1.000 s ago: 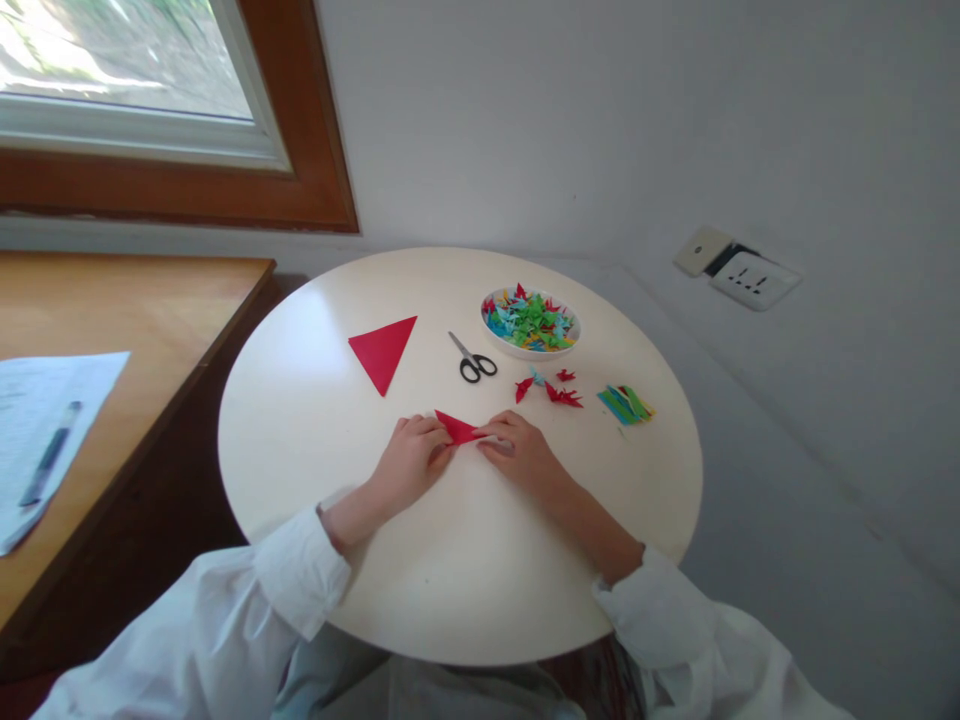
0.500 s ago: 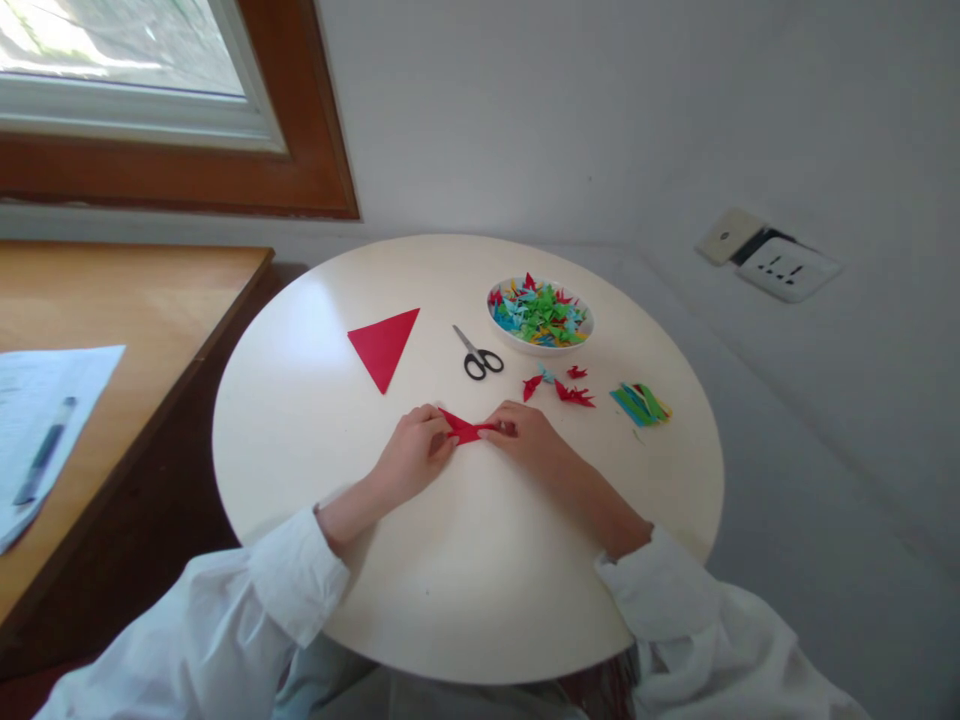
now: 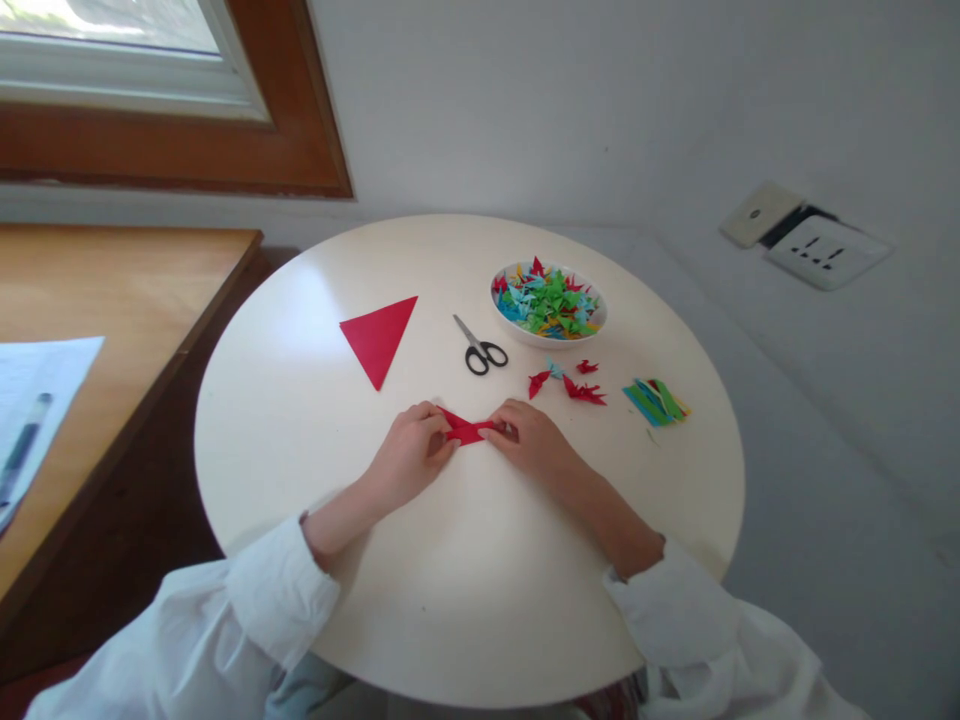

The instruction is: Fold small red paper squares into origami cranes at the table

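The fingers of the left hand (image 3: 409,452) pinch one end of a small, folded red paper piece (image 3: 468,436) at the table's middle, and those of the right hand (image 3: 534,440) pinch its other end. Taking the far edge as twelve, black-handled metal scissors (image 3: 480,350) lie toward twelve, a flat red paper triangle (image 3: 379,340) toward eleven, and a white oval bowl (image 3: 551,342) of multicoloured folded paper figures (image 3: 553,300) toward one. Loose red and pale-blue paper figures (image 3: 582,388) lie toward two, green, blue and yellow paper strips (image 3: 656,402) nearer three, all on the round white table (image 3: 472,600).
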{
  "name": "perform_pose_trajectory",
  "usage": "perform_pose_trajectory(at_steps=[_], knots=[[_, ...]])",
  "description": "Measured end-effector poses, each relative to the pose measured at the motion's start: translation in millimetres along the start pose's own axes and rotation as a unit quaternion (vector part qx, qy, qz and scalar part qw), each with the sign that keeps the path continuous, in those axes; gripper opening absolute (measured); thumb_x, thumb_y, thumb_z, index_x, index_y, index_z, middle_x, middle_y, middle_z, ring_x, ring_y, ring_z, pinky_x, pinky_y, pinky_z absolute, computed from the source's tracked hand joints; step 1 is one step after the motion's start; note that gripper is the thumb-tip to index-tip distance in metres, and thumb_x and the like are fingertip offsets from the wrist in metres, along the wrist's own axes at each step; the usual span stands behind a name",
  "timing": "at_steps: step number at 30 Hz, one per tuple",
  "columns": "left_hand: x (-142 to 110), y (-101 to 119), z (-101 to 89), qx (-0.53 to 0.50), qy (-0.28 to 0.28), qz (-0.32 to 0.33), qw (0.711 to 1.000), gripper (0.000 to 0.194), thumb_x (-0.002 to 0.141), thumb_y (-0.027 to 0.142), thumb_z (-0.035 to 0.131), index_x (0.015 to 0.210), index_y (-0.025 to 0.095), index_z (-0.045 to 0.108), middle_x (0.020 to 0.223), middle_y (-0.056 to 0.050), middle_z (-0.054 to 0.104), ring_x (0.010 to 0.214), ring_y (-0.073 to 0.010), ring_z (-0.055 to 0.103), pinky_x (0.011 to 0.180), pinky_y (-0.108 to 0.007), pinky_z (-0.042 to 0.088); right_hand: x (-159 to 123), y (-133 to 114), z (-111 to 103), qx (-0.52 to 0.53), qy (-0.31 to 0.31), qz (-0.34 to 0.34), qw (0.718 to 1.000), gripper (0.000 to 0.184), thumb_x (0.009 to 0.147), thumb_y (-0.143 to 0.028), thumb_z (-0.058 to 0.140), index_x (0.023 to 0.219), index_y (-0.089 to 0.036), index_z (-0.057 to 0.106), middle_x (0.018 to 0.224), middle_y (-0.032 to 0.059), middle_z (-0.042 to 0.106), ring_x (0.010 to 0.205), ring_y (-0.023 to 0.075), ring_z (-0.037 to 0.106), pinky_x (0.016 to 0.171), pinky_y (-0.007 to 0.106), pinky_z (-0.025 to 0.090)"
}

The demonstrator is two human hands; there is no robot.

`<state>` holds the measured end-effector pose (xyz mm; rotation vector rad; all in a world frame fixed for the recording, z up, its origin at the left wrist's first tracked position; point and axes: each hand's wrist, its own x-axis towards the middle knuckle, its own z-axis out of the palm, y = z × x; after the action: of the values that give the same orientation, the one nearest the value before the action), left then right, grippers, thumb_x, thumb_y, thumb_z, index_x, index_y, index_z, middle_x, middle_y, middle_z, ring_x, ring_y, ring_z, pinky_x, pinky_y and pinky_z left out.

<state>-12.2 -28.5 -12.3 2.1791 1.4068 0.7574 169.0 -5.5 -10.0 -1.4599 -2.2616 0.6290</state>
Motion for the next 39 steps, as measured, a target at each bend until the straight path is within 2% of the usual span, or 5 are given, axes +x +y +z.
perform_pose_trajectory(at_steps=[24, 27, 28, 32, 39], knots=[[-0.2, -4.7, 6.9, 0.019, 0.009, -0.011, 1.0, 0.016, 0.075, 0.015, 0.053, 0.06, 0.017, 0.049, 0.074, -0.003, 0.054, 0.067, -0.0142, 0.051, 0.061, -0.027, 0.042, -1.5, -1.5, 5.0, -0.084, 0.005, 0.005, 0.996, 0.009, 0.079, -0.021, 0.056, 0.071, -0.016, 0.057, 0.076, 0.004, 0.061, 0.072, 0.0154, 0.056, 0.065, 0.025, 0.041], [-1.8, -3.5, 6.1, 0.038, 0.007, -0.023, 0.999, 0.008, 0.075, 0.016, 0.053, 0.068, 0.017, 0.05, 0.074, -0.003, 0.053, 0.068, -0.016, 0.05, 0.063, -0.03, 0.043, -1.8, -2.2, 5.4, -0.085, 0.012, 0.005, 0.996, 0.009, 0.078, -0.021, 0.056, 0.07, -0.017, 0.057, 0.075, 0.0036, 0.061, 0.071, 0.0153, 0.055, 0.064, 0.025, 0.041], [-2.7, -3.0, 5.8, 0.042, 0.01, -0.024, 0.999, 0.003, 0.075, 0.015, 0.054, 0.075, 0.017, 0.052, 0.076, -0.004, 0.053, 0.071, -0.0172, 0.051, 0.065, -0.032, 0.043, -1.8, -2.4, 5.6, -0.085, 0.015, 0.006, 0.996, 0.009, 0.078, -0.02, 0.056, 0.069, -0.017, 0.057, 0.075, 0.0034, 0.061, 0.071, 0.0152, 0.055, 0.064, 0.025, 0.04], [-6.1, -1.9, 6.5, 0.05, 0.029, 0.021, 0.998, 0.024, 0.076, 0.01, 0.051, 0.099, 0.018, 0.053, 0.1, -0.009, 0.049, 0.093, -0.0218, 0.049, 0.079, -0.038, 0.044, -2.1, -1.4, 7.1, -0.084, 0.022, 0.005, 0.996, 0.01, 0.077, -0.019, 0.056, 0.068, -0.017, 0.055, 0.073, 0.003, 0.06, 0.07, 0.0153, 0.055, 0.063, 0.026, 0.04], [-8.2, -5.7, 13.5, 0.088, 0.038, 0.095, 0.991, 0.03, 0.08, 0.006, 0.045, 0.094, 0.022, 0.065, 0.115, -0.011, 0.041, 0.104, -0.024, 0.043, 0.083, -0.04, 0.043, -4.9, 1.0, 9.5, -0.051, 0.058, 0.003, 0.997, 0.004, 0.076, -0.02, 0.056, 0.079, -0.019, 0.052, 0.077, 0.0023, 0.057, 0.073, 0.016, 0.055, 0.063, 0.026, 0.041]])
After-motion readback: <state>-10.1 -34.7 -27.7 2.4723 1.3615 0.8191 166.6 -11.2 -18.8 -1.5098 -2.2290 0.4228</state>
